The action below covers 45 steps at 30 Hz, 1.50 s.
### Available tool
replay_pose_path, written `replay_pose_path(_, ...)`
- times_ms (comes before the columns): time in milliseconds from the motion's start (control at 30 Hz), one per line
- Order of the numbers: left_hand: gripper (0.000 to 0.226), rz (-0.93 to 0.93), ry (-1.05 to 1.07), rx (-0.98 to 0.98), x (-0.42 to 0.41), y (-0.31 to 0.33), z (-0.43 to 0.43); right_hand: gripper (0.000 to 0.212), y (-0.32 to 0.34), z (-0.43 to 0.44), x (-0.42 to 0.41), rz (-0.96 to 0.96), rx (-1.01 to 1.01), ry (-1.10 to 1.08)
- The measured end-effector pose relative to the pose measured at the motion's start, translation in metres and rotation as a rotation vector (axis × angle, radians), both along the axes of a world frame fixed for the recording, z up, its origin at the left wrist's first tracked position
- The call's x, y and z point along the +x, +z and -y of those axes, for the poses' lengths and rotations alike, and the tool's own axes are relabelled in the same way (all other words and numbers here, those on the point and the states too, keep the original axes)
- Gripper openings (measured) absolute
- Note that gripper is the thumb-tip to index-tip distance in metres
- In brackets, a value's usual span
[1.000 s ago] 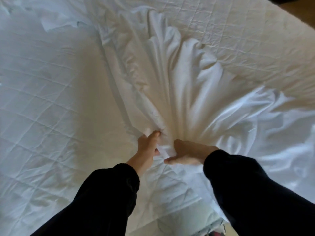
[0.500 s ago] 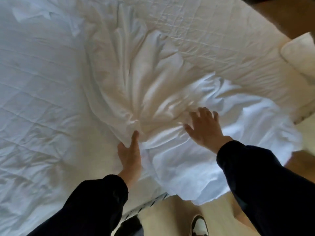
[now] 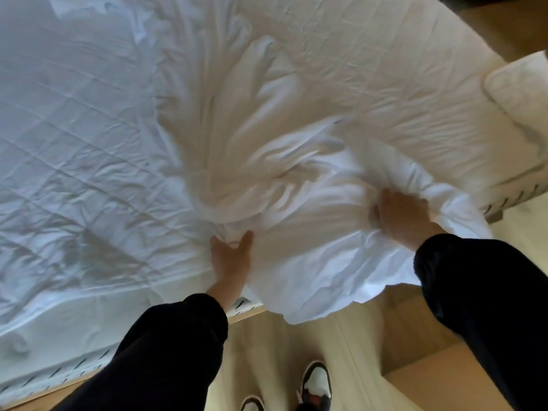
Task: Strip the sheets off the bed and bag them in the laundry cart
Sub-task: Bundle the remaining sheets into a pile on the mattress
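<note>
Where the person stands, two black-and-white shoes [image 3: 315, 381] show on the wooden floor [image 3: 281, 345], close to the edge of the bed [image 3: 44, 378]. Black sleeves [image 3: 166, 351] reach up from there. The left hand [image 3: 229, 259] is at the near side of the bed, and its grip pinches a fold of the white sheet [image 3: 281, 188] between thumb and fingers. The right hand [image 3: 400, 215] is off to the right, its grip curled tight into a puffy bunch of the same sheet. Part of the sheet hangs off the bed's corner over the floor. The rest lies in a crumpled heap on the quilted mattress pad [image 3: 74, 137]. Farther off, at the far right, a white pillow [image 3: 522, 93] lies past the bed's corner.
</note>
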State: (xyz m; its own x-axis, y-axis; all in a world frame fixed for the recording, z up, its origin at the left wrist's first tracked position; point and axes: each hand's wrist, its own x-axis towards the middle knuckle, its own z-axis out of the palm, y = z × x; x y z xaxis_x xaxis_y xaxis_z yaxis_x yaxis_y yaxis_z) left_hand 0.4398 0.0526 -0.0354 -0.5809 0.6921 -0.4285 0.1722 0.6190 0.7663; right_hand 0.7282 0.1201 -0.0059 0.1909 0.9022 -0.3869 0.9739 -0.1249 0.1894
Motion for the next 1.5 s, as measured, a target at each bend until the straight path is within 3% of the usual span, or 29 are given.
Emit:
replay_pose_path(167,0.058,0.038,-0.032,0.049,-0.016,0.004,0.017,0.035,0.012,0.014,-0.004,-0.116,-0.049,0.042)
replay_pose_path(267,0.046,0.023,-0.104,0.052,-0.044,0.012,0.035,0.036,0.005,0.047,-0.021,-0.13,-0.128,0.042)
replay_pose_path(367,0.033,-0.056,-0.185,0.072,-0.077,0.023,0.054,0.035,-0.002,0.088,-0.05,-0.139,-0.221,0.047)
replay_pose_path(533,0.028,-0.244,-0.268,0.095,-0.133,0.028,0.081,0.032,-0.012,0.134,-0.101,-0.168,-0.321,0.132)
replay_pose_path(667,0.027,-0.365,-0.327,0.084,-0.152,0.02,0.1,0.035,-0.011,0.141,-0.117,-0.24,-0.184,0.142)
replay_pose_path(767,0.024,-0.422,-0.403,-0.075,-0.149,0.008,0.108,0.032,-0.009,0.122,-0.117,-0.299,0.109,0.158)
replay_pose_path(867,0.045,-0.556,-0.492,-0.16,-0.137,0.005,0.1,0.028,-0.011,0.1,-0.114,-0.23,0.275,0.128)
replay_pose_path(933,0.071,-0.523,-0.459,-0.081,-0.128,0.012,0.086,0.034,-0.014,0.087,-0.114,-0.206,0.329,0.049)
replay_pose_path(1067,0.08,-0.337,-0.282,-0.035,-0.119,0.015,0.041,0.057,-0.021,0.055,-0.107,-0.299,0.383,-0.171)
replay_pose_path(1167,0.071,-0.294,-0.187,-0.116,-0.118,0.005,0.024,0.07,-0.031,0.038,-0.097,-0.359,0.33,-0.312)
replay_pose_path(1300,0.043,-0.475,-0.31,-0.212,-0.13,-0.002,0.03,0.07,-0.038,0.03,-0.097,-0.318,0.298,-0.343)
replay_pose_path(1400,0.039,-0.665,-0.336,-0.114,-0.135,0.004,0.041,0.066,-0.032,0.031,-0.11,-0.259,0.283,-0.256)
replay_pose_path(1500,0.042,-0.774,-0.342,-0.075,-0.135,0.011,0.05,0.061,-0.022,0.044,-0.143,-0.347,0.381,0.078)
